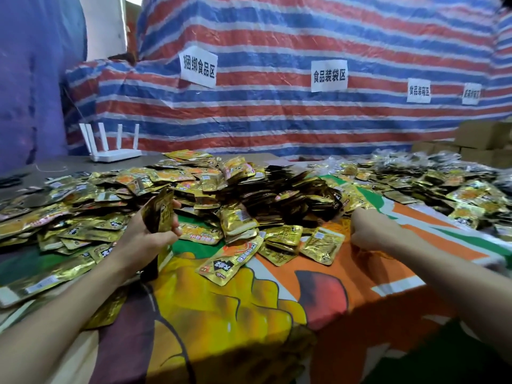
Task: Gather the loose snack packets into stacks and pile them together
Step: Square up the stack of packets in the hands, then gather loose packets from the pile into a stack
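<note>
The person's left forearm reached in from the lower left, palm turned up. The left hand (pixel 149 234) gripped a small stack of gold foil snack packets (pixel 159 212) held on edge, thumb on the near side and fingers wrapped round the far side, clamped on the stack.

The right arm came in from the lower right with the back of the right hand (pixel 368 228) facing up. Its fingers were curled under and hidden, so I couldn't tell whether they held anything. A tangle of thin orange strands (pixel 336 227) lay just beyond those knuckles, too blurred to identify.

Between the two hands and beyond the fingertips rose a big heap of loose gold and dark foil packets (pixel 235 189), spilling out to the left of the left hand's fingers. One gold packet with an orange label (pixel 230 259) lay flat, nearer than the fingers, between the two wrists. Everything rested on a printed cloth of orange, yellow and green (pixel 221 300).

Brown cardboard boxes (pixel 482 139) stood far off to the right, their contents out of sight. A white router with upright antennas (pixel 116 153) sat beyond the heap, against a red, white and blue striped tarpaulin (pixel 277 120).
</note>
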### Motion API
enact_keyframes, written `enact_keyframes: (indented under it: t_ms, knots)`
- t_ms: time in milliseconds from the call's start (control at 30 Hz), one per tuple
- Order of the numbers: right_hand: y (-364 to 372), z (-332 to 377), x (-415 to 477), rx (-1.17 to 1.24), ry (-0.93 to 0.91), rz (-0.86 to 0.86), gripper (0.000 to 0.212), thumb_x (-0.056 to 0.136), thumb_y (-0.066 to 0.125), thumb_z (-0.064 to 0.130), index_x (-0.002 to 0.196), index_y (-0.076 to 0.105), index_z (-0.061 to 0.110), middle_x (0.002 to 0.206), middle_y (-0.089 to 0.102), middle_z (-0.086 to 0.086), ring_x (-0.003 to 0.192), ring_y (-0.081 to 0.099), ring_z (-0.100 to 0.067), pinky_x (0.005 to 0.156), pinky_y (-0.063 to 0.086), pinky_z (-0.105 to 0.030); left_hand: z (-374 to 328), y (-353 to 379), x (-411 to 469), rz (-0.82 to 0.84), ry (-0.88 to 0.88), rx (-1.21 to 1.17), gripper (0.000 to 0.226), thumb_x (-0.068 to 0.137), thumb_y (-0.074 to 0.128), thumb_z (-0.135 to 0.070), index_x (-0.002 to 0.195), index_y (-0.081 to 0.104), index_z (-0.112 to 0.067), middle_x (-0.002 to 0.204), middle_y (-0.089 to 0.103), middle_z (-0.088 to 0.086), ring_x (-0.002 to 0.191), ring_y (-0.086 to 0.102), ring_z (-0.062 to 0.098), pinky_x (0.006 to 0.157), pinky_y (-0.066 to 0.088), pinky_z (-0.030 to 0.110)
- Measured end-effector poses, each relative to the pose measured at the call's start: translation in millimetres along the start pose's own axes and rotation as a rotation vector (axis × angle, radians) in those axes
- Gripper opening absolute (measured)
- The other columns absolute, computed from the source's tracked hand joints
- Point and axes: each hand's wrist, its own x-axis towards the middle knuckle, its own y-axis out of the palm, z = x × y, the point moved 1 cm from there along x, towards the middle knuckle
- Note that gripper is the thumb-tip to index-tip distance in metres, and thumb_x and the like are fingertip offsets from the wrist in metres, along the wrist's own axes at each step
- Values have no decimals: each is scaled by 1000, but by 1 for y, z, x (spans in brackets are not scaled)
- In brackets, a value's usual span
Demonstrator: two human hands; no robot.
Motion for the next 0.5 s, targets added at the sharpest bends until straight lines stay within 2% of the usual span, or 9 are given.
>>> enact_keyframes:
  t_ms: [100, 167, 300, 433, 500]
  knots:
    - [1, 1, 0, -84, 13, -14, 26, 84, 57, 13, 67, 37, 16, 69, 46, -2, 61, 46, -20, 52, 34, -27, 1, -1, -1, -9, -14, -5, 52, 61, 62, -1, 112, 58, -11, 81, 62, 5, 80, 64, 25, 80, 51, 39]
    - [0, -2, 2, -49, 33, -62, 26, 84, 58, 15, 67, 38, 16, 68, 47, -1, 58, 44, -19, 51, 33, -26, 0, -1, -1, -10, -22, 0, 51, 61, 62, -2, 111, 59, -11, 82, 61, 7, 80, 63, 27, 79, 50, 41]
    - [-5, -10, 9, 79, 48, -136, 28, 80, 61, 12, 63, 39, 13, 61, 45, -4, 52, 44, -21, 46, 29, -23, -3, -1, -1, -4, -33, 9, 49, 62, 62, -2, 110, 58, -10, 83, 61, 8, 79, 63, 25, 78, 50, 39]
    - [-3, -13, 12, 131, 9, -183, 41, 77, 66, 5, 58, 31, 14, 56, 33, -4, 50, 31, -21, 46, 23, -26, -5, -1, -2, -11, -31, 44, 47, 62, 62, -4, 108, 59, -13, 81, 62, 5, 79, 62, 26, 78, 50, 40]
    - [-4, -14, 13, 128, -2, -210, 40, 78, 63, 0, 57, 32, 13, 56, 35, -6, 50, 34, -22, 47, 26, -27, -7, -1, -3, -11, -32, 56, 47, 62, 62, -4, 108, 59, -12, 82, 62, 7, 80, 62, 26, 79, 50, 42]
